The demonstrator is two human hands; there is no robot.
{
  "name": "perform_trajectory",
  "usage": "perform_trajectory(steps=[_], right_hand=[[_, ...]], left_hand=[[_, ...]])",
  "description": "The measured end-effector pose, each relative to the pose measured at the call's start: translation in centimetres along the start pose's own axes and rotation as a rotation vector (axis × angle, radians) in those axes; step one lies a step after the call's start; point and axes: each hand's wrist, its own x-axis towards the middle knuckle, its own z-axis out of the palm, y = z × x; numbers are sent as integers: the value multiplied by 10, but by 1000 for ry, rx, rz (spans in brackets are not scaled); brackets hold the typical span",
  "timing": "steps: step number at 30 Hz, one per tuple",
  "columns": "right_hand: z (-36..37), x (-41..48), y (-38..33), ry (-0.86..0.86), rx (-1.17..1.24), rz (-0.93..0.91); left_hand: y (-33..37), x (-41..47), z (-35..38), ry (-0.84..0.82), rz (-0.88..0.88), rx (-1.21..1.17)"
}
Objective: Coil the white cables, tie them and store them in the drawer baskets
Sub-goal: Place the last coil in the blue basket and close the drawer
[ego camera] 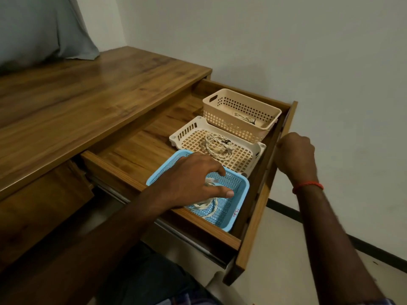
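The wooden drawer (253,230) is pulled out with three baskets in a row. The blue basket (239,201) is nearest, and a coiled white cable (208,205) lies on its floor. My left hand (193,180) hovers low over that cable with fingers spread; part of the coil is hidden under my palm. The cream tray (248,159) in the middle holds a tied white cable (218,146). In the beige basket (220,111) at the far end lies another tied cable (243,117). My right hand (296,153) is closed on the top edge of the drawer front.
The wooden desk top (88,100) stretches to the left, with grey cloth (44,29) at its far corner. A pale wall (286,40) stands behind and to the right. The left half of the drawer floor (136,150) is bare wood.
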Motion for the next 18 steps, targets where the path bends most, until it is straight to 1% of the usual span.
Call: perform_trajectory(steps=[3,5,7,10,14,18], right_hand=[[6,5,5,0,82,63],[8,6,2,-8,107,66],[11,2,-6,-8,113,34],[17,-4,-21,5,96,-43],[23,0,-34,-6,123,-60],[34,8,-46,-6,188,-95]], left_hand=[[9,-1,2,-22,-20,-26],[16,-2,2,-28,-23,-49],[21,-2,1,-48,-24,-64],[23,-2,-2,-67,-22,-17],[16,-1,-5,-67,-35,26],[7,-1,-8,-67,-58,13]])
